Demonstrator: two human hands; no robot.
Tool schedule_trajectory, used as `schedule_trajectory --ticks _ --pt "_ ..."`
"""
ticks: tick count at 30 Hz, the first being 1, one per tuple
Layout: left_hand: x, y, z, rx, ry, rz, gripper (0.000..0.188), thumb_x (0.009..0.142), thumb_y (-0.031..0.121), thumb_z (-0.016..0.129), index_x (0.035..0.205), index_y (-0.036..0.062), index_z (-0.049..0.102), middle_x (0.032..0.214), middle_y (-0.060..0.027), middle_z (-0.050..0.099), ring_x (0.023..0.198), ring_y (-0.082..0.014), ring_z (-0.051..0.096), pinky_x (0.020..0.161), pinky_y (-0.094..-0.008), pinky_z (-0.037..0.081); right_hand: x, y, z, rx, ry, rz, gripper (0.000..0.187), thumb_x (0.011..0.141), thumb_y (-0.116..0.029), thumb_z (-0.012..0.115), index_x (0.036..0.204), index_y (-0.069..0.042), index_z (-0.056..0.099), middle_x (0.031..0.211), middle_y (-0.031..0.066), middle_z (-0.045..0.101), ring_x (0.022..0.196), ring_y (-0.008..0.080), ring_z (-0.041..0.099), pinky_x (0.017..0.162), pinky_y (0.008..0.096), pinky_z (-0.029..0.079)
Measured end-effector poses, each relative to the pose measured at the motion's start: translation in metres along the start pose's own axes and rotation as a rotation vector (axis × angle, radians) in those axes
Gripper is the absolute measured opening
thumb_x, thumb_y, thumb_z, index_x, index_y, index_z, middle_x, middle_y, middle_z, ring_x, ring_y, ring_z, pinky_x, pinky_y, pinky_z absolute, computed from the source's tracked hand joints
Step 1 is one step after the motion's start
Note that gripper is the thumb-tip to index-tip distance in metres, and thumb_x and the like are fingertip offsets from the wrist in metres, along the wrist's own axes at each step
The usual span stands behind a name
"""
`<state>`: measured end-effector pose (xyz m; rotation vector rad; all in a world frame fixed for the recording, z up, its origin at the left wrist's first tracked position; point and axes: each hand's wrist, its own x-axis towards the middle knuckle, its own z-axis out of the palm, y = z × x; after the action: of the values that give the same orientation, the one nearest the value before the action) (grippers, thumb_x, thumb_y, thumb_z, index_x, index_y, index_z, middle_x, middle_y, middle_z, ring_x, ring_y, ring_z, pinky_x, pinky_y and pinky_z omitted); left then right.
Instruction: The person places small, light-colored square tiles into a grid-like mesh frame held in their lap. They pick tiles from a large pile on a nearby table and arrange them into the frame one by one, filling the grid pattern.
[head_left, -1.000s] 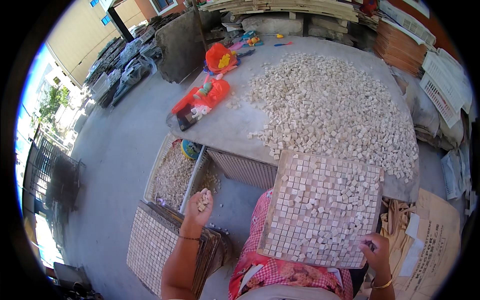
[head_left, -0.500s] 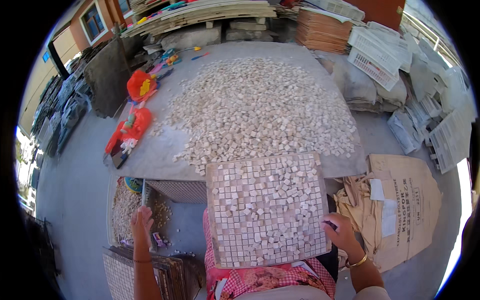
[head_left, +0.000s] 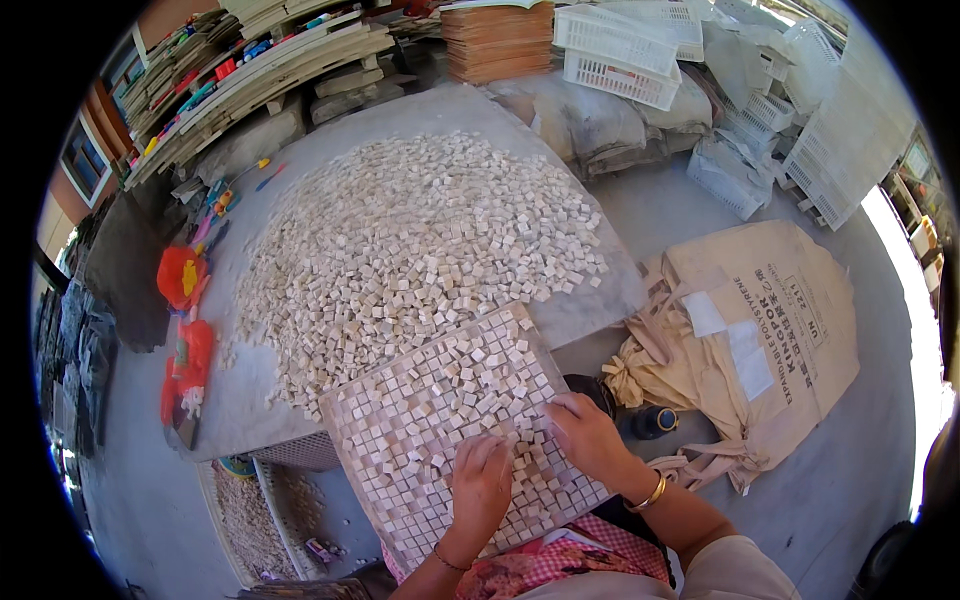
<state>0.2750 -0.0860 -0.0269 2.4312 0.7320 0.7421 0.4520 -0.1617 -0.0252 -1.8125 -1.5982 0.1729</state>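
A square grid board (head_left: 350, 410) lies tilted across my lap, its far corner against the table edge. Small pale stone cubes fill many of its cells, and loose cubes (head_left: 480, 365) are scattered on top. My left hand (head_left: 482, 485) is over the lower middle of the board, fingers curled together among the cubes. Close by on the right, my right hand (head_left: 588, 435) reaches over the board's right side with bent, closed fingertips at the cubes. What either hand pinches, if anything, is hidden.
A big heap of stone cubes (head_left: 400, 240) covers the grey table (head_left: 590, 315). Red plastic toys (head_left: 195, 350) line its left edge. Below stands a white crate (head_left: 275, 510) of cubes. To the right are a dark bottle (head_left: 655, 422), a tan sack (head_left: 770, 320) and white baskets (head_left: 620, 65).
Both hands have come from beside the board onto its cubes. The dark item my right hand held no longer shows in it. My view has turned right, and the board appears rotated.
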Motion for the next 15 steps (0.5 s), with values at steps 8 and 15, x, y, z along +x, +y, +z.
schedule_trajectory --ticks 8,15 --pt "0.036 -0.003 0.02 0.158 -0.019 0.073 0.021 0.073 0.002 0.059 0.093 0.0003 0.057 0.087 -0.0107 0.053 0.081 -0.0283 0.05 0.072 -0.0367 0.042 0.015 0.01 0.006 0.034 -0.029 -0.055 0.025 0.07 -0.005 0.058 0.094 -0.003 0.057 0.092 0.0097 0.054 0.09 0.0291 0.054 0.074 0.0356 0.047" --pt "0.043 0.0 0.022 0.173 -0.066 0.029 0.018 0.072 0.002 0.058 0.09 0.0012 0.054 0.086 -0.011 0.053 0.08 -0.0291 0.05 0.071 -0.0377 0.042 0.024 0.006 0.01 0.005 -0.05 -0.063 0.018 0.07 -0.005 0.057 0.088 -0.003 0.054 0.086 0.0106 0.053 0.084 0.0291 0.053 0.07 0.0375 0.046"
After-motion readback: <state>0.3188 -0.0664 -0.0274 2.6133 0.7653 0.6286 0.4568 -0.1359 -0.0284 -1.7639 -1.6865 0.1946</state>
